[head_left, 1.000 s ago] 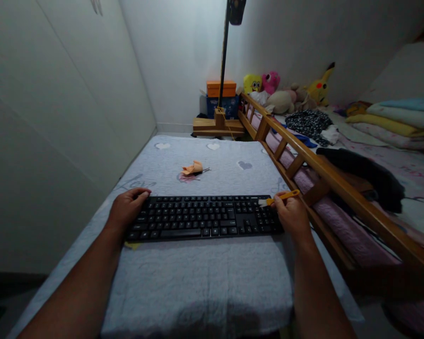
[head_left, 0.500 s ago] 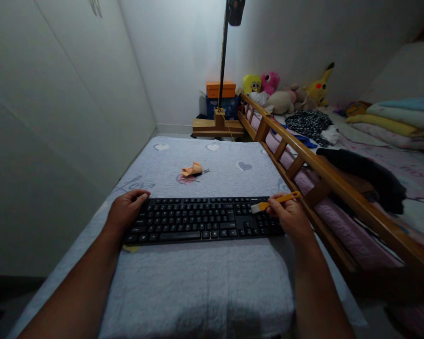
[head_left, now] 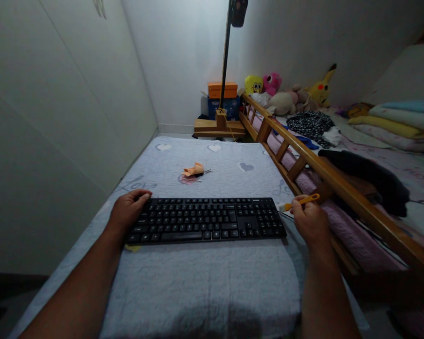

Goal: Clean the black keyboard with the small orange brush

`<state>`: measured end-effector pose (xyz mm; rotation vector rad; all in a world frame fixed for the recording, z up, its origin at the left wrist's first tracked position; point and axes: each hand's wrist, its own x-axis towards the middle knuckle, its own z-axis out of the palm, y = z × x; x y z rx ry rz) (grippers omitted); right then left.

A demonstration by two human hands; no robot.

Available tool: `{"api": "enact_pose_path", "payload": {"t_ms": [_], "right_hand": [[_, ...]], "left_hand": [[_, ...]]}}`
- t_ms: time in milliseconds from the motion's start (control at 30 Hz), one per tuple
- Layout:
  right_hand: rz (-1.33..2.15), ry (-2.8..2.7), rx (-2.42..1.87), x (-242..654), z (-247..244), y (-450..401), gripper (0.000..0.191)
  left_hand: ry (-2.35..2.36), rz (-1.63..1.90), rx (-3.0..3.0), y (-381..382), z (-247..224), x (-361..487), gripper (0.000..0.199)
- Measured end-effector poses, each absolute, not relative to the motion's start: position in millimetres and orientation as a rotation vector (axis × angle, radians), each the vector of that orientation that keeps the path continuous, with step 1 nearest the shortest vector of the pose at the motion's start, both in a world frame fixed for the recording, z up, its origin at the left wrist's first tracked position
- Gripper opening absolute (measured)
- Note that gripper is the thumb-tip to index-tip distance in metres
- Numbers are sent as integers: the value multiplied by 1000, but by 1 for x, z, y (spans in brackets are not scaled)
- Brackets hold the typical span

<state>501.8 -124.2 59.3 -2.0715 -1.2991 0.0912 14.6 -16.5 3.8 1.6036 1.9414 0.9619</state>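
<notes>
A black keyboard [head_left: 194, 220] lies flat on the cloth-covered table. My left hand [head_left: 130, 210] is closed at its left end, thumb on the upper corner and fingers along the edge. Just beyond the other end, my right hand [head_left: 310, 221] pinches a small brush [head_left: 309, 199] by its yellow handle. The brush's pale bristles point left, beside the keyboard's upper right edge; whether they touch it I cannot tell. Behind the keyboard rests a crumpled orange cloth [head_left: 194, 169] with thin sticks poking out from it.
The light blue cloth [head_left: 205, 273] covers the table. A wooden bed rail [head_left: 314, 165] runs close along the right, past my right hand. White cabinet doors [head_left: 67, 117] rise at the left. A pole on a wooden base [head_left: 219, 127] stands beyond the far edge, near an orange box [head_left: 222, 89].
My right hand has carried the brush rightward, from over the keyboard's number keys to past its right end. My left hand keeps its place on the keyboard.
</notes>
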Motion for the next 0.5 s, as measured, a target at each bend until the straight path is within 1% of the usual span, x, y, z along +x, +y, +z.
{"api": "enact_pose_path", "payload": {"t_ms": [167, 267, 333, 500], "right_hand": [[501, -1248, -1811, 482, 58, -123, 36], [617, -1314, -1749, 469, 54, -121, 36], [579, -1374, -1780, 466, 53, -120, 34], [260, -1389, -1937, 482, 54, -122, 34]], "left_hand": [[1935, 973, 1608, -18, 5, 16, 35], [1937, 970, 1614, -18, 5, 17, 36], [1937, 973, 1614, -17, 5, 16, 36], [1933, 979, 1621, -16, 4, 15, 35]]}}
